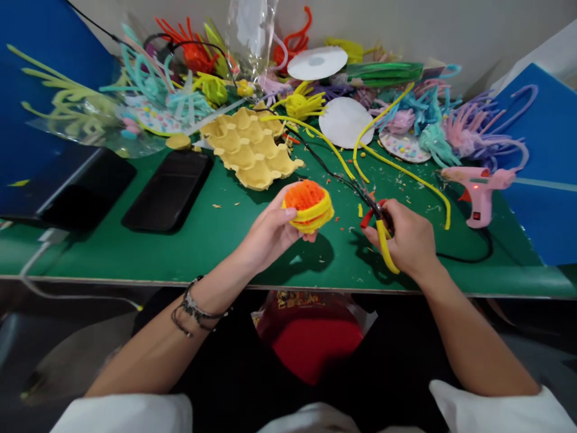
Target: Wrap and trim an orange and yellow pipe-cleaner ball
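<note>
The left hand [273,227] grips an orange-and-yellow ball [311,211] over the green table [198,246], near its front edge; the right hand [412,237] has its fingers wrapped round a yellow-handled tool [384,243]; a light pinch should spare the fuzzy windings, tool tips kept clear.

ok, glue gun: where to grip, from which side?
Grip the glue gun by its handle, probably from the near right: it extends toward the near edge of the green table, while trigger and nozzle face left. Its red light is lit.
</note>
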`<state>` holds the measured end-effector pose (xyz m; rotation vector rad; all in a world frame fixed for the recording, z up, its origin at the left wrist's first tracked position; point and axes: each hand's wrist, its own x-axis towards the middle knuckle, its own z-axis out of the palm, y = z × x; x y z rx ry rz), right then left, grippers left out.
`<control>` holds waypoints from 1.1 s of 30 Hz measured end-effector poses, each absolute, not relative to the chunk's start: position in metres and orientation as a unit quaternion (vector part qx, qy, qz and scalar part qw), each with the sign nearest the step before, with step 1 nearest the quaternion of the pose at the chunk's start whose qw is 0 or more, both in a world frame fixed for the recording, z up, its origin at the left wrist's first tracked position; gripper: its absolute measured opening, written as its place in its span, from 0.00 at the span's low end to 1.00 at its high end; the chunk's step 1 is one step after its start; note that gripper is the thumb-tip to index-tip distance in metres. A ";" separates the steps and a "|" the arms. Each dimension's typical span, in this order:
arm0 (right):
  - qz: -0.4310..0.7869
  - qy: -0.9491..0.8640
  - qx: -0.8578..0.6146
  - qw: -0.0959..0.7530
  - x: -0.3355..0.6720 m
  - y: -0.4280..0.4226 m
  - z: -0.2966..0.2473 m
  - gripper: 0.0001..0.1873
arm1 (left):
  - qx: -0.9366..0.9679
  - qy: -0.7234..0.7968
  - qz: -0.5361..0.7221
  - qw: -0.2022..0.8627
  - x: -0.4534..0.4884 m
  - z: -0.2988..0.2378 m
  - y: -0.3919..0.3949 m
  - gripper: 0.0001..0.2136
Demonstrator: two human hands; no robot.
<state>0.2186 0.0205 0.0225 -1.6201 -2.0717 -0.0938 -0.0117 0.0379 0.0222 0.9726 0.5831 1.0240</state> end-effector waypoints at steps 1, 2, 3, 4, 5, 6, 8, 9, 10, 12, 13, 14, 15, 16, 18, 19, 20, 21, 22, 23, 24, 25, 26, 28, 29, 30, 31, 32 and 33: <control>-0.029 -0.759 -0.602 0.247 0.219 0.022 0.022 0.23 | 0.437 0.263 0.461 0.726 -0.013 0.024 0.038 0.20; -0.025 -0.758 -0.606 0.242 0.220 0.023 0.021 0.23 | 0.437 0.264 0.459 0.727 -0.014 0.025 0.038 0.20; -0.023 -0.758 -0.606 0.239 0.220 0.024 0.020 0.23 | 0.440 0.263 0.456 0.728 -0.014 0.026 0.038 0.20; -0.024 -0.761 -0.603 0.238 0.220 0.024 0.019 0.24 | 0.444 0.260 0.450 0.730 -0.014 0.027 0.038 0.19; -0.027 -0.764 -0.598 0.242 0.220 0.024 0.019 0.25 | 0.448 0.257 0.443 0.733 -0.014 0.026 0.038 0.19; -0.030 -0.768 -0.589 0.248 0.220 0.024 0.018 0.26 | 0.454 0.254 0.437 0.734 -0.013 0.025 0.037 0.19; -0.028 -0.784 -0.562 0.263 0.218 0.021 0.019 0.29 | 0.473 0.249 0.429 0.728 -0.011 0.019 0.037 0.22; -0.024 -0.795 -0.543 0.270 0.217 0.019 0.019 0.29 | 0.486 0.248 0.428 0.721 -0.010 0.016 0.037 0.24; -0.020 -0.808 -0.521 0.275 0.215 0.017 0.020 0.30 | 0.499 0.250 0.424 0.713 -0.010 0.013 0.036 0.25; -0.023 -0.833 -0.479 0.275 0.211 0.013 0.021 0.30 | 0.529 0.255 0.413 0.696 -0.009 0.009 0.035 0.24; -0.030 -0.844 -0.464 0.269 0.209 0.012 0.022 0.30 | 0.543 0.257 0.409 0.687 -0.009 0.008 0.035 0.24; -0.037 -0.852 -0.453 0.260 0.208 0.010 0.022 0.30 | 0.556 0.259 0.406 0.677 -0.009 0.009 0.034 0.23; -0.043 -0.858 -0.447 0.251 0.207 0.009 0.023 0.30 | 0.569 0.257 0.405 0.668 -0.009 0.010 0.034 0.23; -0.048 -0.861 -0.444 0.244 0.206 0.008 0.023 0.30 | 0.580 0.251 0.406 0.660 -0.010 0.012 0.033 0.22; -0.061 -0.863 -0.438 0.243 0.206 0.008 0.024 0.30 | 0.595 0.234 0.410 0.651 -0.010 0.016 0.033 0.22; -0.070 -0.863 -0.435 0.248 0.206 0.007 0.024 0.29 | 0.602 0.224 0.409 0.648 -0.010 0.017 0.033 0.22; -0.082 -0.862 -0.430 0.253 0.207 0.007 0.025 0.29 | 0.609 0.217 0.408 0.644 -0.010 0.018 0.033 0.22; -0.093 -0.862 -0.426 0.259 0.207 0.007 0.025 0.29 | 0.615 0.211 0.409 0.640 -0.010 0.019 0.033 0.22; -0.103 -0.861 -0.421 0.264 0.208 0.007 0.025 0.28 | 0.619 0.208 0.410 0.637 -0.010 0.019 0.033 0.22; -0.112 -0.861 -0.418 0.268 0.208 0.007 0.025 0.27 | 0.623 0.205 0.411 0.633 -0.010 0.018 0.033 0.22; -0.120 -0.859 -0.417 0.271 0.208 0.007 0.025 0.26 | 0.625 0.205 0.413 0.630 -0.010 0.018 0.033 0.22; -0.126 -0.858 -0.416 0.275 0.208 0.007 0.025 0.25 | 0.626 0.206 0.417 0.626 -0.010 0.018 0.033 0.22; -0.131 -0.855 -0.418 0.278 0.208 0.007 0.024 0.24 | 0.627 0.210 0.420 0.621 -0.010 0.018 0.034 0.23; -0.133 -0.851 -0.422 0.283 0.208 0.008 0.023 0.24 | 0.632 0.229 0.431 0.602 -0.011 0.019 0.034 0.23; -0.132 -0.849 -0.425 0.286 0.208 0.009 0.022 0.24 | 0.635 0.239 0.437 0.591 -0.011 0.020 0.034 0.24; -0.129 -0.845 -0.430 0.290 0.208 0.009 0.021 0.24 | 0.637 0.250 0.443 0.579 -0.011 0.021 0.034 0.24; -0.126 -0.841 -0.436 0.294 0.209 0.010 0.020 0.23 | 0.639 0.260 0.448 0.569 -0.011 0.022 0.034 0.24; -0.122 -0.835 -0.444 0.300 0.210 0.011 0.019 0.22 | 0.640 0.270 0.450 0.562 -0.010 0.023 0.034 0.24; -0.117 -0.827 -0.456 0.307 0.210 0.011 0.018 0.22 | 0.640 0.279 0.451 0.556 -0.010 0.023 0.034 0.25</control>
